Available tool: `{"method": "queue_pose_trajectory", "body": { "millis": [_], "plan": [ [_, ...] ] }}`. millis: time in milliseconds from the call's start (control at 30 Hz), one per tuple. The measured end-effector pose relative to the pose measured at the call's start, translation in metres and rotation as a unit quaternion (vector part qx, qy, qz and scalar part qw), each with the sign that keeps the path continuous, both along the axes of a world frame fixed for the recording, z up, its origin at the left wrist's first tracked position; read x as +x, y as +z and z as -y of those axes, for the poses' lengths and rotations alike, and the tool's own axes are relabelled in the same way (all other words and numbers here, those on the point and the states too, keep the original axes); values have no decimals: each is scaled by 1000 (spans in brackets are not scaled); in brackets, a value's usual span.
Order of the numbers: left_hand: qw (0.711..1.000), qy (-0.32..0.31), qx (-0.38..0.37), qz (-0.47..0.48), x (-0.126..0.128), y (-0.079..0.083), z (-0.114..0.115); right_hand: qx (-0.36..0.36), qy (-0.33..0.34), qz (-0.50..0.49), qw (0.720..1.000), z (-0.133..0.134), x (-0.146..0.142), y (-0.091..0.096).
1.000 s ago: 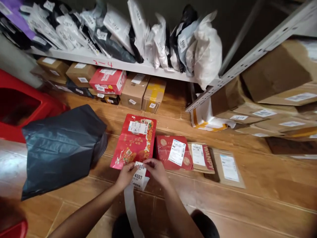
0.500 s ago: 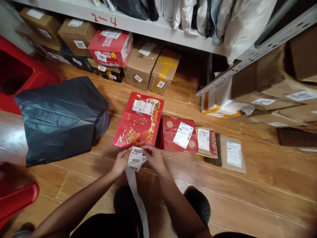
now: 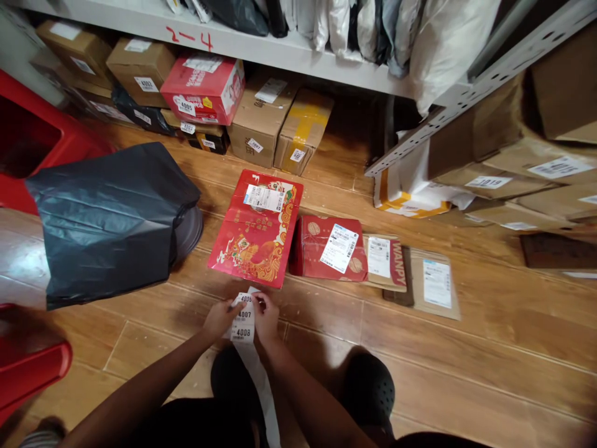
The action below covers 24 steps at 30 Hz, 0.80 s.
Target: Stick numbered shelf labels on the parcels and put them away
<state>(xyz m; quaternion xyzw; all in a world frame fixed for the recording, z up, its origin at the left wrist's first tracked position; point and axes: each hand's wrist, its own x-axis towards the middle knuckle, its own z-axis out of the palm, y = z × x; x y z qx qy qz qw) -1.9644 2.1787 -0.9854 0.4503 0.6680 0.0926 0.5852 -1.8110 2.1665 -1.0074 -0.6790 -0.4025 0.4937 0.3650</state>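
A strip of white number labels (image 3: 243,323) hangs between my hands, printed 4006, 4007 and 4008, its long tail falling towards my feet. My left hand (image 3: 221,320) pinches its left edge near the top. With closed fingertips, my right hand (image 3: 265,316) grips the upper right edge by the 4006 label. Just beyond the hands lies a flat red package with gold patterns (image 3: 254,233), a shipping label near its far end. To its right sits a red box (image 3: 312,249) with a white shipping label, then a WANPY package (image 3: 400,261) and a flat brown parcel (image 3: 437,286).
A large black plastic bag (image 3: 112,224) lies on the left, near red plastic stools (image 3: 35,379). Ahead, numbered cartons (image 3: 261,121) stand under a white shelf (image 3: 280,56) marked 2-4. More cartons (image 3: 504,174) are stacked at right behind a metal upright. A dark shoe (image 3: 370,382) is below.
Both hands have drawn back towards me with the label strip, off the near edge of the flat red package. More of the 4008 label now shows.
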Motion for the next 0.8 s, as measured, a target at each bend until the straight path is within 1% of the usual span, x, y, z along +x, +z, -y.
{"method": "queue_pose_trajectory", "body": {
  "millis": [100, 167, 200, 300, 367, 433, 533, 600, 633, 667, 733, 767, 800],
  "plan": [
    [997, -70, -35, 13, -12, -8, 7, -2, -110, 14, 994, 1, -6, -27],
    [992, -113, -59, 26, -21, -9, 10, -9, -172, 18, 985, -7, -9, -42],
    [989, -128, -69, 29, -25, -8, 11, -14, -191, 18, 981, -12, -11, -47],
    [983, -159, -82, 32, -32, -6, 15, -34, -237, 11, 971, -21, -22, -57],
    [981, -170, -80, 38, -31, -6, 17, -57, -264, 3, 963, -23, -30, -57],
    [981, -175, -73, 37, -28, -7, 16, -64, -245, -3, 967, -20, -33, -52],
    [982, -178, -55, 28, -24, -8, 11, -37, -187, 9, 982, -12, -27, -36],
    [983, -175, -45, 40, -20, -6, 4, -20, -191, 16, 981, -3, -21, -23],
    [984, -168, -34, 54, -18, -5, -1, -11, -174, 5, 985, 0, -18, -17],
    [984, -160, -16, 71, -16, -2, -7, 2, -131, -14, 991, 3, -16, -10],
    [984, -143, 34, 101, -9, 4, -17, 32, -1, -54, 998, 4, -12, 4],
    [984, -131, 56, 108, -5, 8, -22, 45, 52, -55, 996, 1, -8, 11],
    [985, -113, 65, 110, -1, 12, -26, 53, 84, -43, 994, -4, -2, 18]
  ]
}}
